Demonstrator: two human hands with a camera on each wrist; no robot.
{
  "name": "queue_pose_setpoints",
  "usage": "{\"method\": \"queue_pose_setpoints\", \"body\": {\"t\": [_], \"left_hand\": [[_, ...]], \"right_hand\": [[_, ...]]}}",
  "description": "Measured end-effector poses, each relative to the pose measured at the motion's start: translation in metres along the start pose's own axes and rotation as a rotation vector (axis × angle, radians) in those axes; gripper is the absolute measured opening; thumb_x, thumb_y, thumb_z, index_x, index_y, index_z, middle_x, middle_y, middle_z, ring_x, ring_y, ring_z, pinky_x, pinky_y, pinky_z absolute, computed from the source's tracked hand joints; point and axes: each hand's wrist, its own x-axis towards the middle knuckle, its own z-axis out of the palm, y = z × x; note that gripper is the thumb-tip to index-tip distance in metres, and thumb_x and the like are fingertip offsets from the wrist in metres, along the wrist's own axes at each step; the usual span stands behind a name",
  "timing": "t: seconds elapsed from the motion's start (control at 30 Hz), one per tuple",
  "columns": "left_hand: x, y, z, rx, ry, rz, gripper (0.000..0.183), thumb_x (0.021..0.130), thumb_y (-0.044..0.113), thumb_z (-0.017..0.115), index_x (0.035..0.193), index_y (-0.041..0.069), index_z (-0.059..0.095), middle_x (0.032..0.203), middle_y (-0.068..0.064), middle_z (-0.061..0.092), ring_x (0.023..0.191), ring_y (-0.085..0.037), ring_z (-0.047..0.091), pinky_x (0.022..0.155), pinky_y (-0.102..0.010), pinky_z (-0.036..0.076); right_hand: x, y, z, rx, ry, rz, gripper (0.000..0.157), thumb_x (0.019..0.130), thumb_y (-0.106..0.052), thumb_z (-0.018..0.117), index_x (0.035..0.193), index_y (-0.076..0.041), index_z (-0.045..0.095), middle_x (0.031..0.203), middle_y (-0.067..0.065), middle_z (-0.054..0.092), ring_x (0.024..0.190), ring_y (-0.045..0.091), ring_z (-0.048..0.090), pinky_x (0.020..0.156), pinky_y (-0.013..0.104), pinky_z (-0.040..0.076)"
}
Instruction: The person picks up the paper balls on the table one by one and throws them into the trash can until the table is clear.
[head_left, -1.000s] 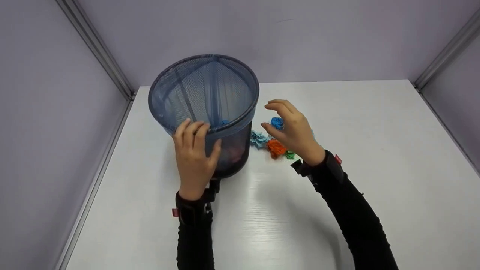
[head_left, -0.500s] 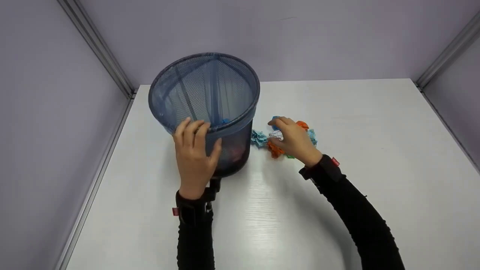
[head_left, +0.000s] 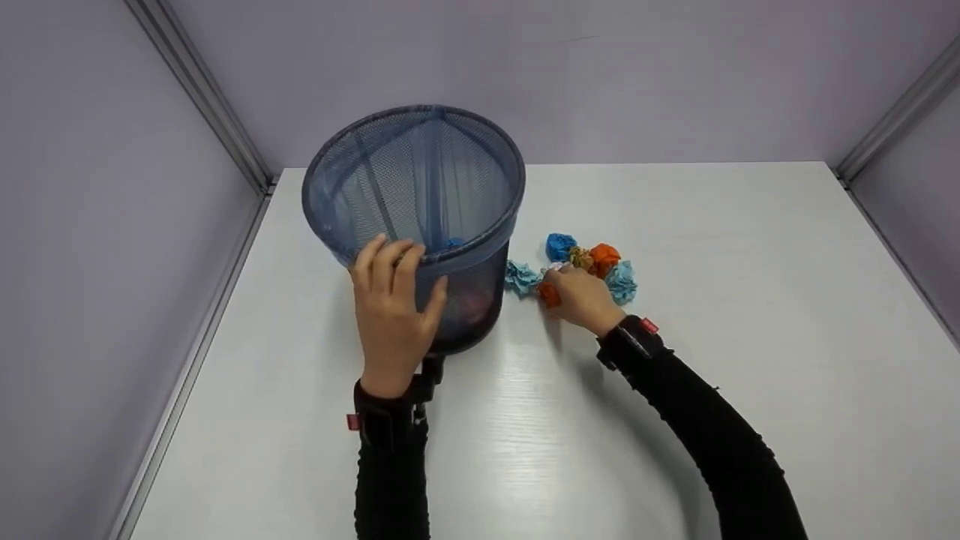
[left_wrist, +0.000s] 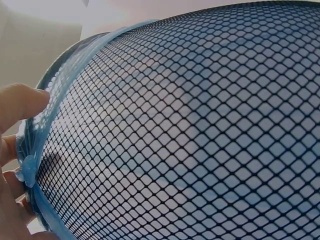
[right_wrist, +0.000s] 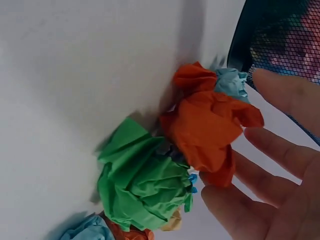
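My left hand (head_left: 391,315) holds the near rim of a dark mesh wastebasket (head_left: 469,300), fingers hooked over the edge and thumb on the outside. A translucent blue bag (head_left: 427,180) lines the basket and folds over its rim; its knotted edge lies by the fingers in the left wrist view. My right hand (head_left: 585,298) is low at a crumpled orange paper ball (right_wrist: 205,130). In the right wrist view its fingers reach against that ball, with the thumb apart from it. A crumpled green paper ball (right_wrist: 145,180) lies beside the orange one, hidden under the hand in the head view.
Around the right hand on the white table (head_left: 712,247) lie a blue paper ball (head_left: 560,246), a tan one (head_left: 580,259), another orange one (head_left: 604,259) and two light blue ones, one (head_left: 521,277) beside the basket. Something blue shows inside the basket. Pale walls enclose the table.
My right hand has come down from above the paper balls to the near orange one, its fingers drawing closer in. The left hand stays on the basket's rim.
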Motion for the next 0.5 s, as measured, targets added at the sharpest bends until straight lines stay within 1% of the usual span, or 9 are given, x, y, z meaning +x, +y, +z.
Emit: {"method": "queue_pose_setpoints", "body": {"t": [0.13, 0.23, 0.37, 0.5], "left_hand": [[0.001, 0.001, 0.000, 0.001, -0.004, -0.004, 0.034, 0.076, 0.015, 0.065, 0.104, 0.000, 0.053, 0.106, -0.016, 0.051, 0.112, -0.035, 0.038, 0.098, -0.044, 0.028], [0.002, 0.001, 0.000, -0.003, -0.004, -0.007, 0.034, 0.076, 0.016, 0.064, 0.105, 0.000, 0.053, 0.106, -0.016, 0.051, 0.112, -0.035, 0.038, 0.098, -0.044, 0.028], [0.002, 0.002, 0.000, -0.002, -0.003, -0.015, 0.033, 0.076, 0.015, 0.064, 0.104, 0.000, 0.053, 0.106, -0.016, 0.051, 0.112, -0.035, 0.038, 0.098, -0.044, 0.028], [0.003, 0.002, 0.000, -0.001, -0.003, -0.021, 0.033, 0.076, 0.015, 0.064, 0.103, 0.000, 0.054, 0.105, -0.016, 0.051, 0.112, -0.035, 0.038, 0.098, -0.044, 0.028]], "right_hand": [[0.002, 0.004, 0.003, -0.012, -0.049, 0.016, 0.030, 0.069, -0.010, 0.073, 0.095, -0.005, 0.059, 0.082, 0.011, 0.058, 0.075, 0.027, 0.056, 0.062, 0.038, 0.048], [0.002, 0.005, 0.002, -0.002, -0.066, 0.031, 0.028, 0.070, -0.010, 0.072, 0.093, -0.005, 0.058, 0.081, 0.010, 0.058, 0.074, 0.026, 0.055, 0.061, 0.037, 0.048], [-0.001, 0.004, -0.002, 0.035, -0.014, 0.010, 0.028, 0.071, -0.012, 0.072, 0.096, -0.005, 0.060, 0.080, 0.010, 0.057, 0.073, 0.025, 0.055, 0.061, 0.036, 0.048], [-0.005, 0.000, -0.010, 0.079, 0.041, -0.011, 0.032, 0.072, -0.012, 0.071, 0.100, -0.005, 0.061, 0.081, 0.010, 0.056, 0.073, 0.024, 0.054, 0.062, 0.036, 0.048]]}}
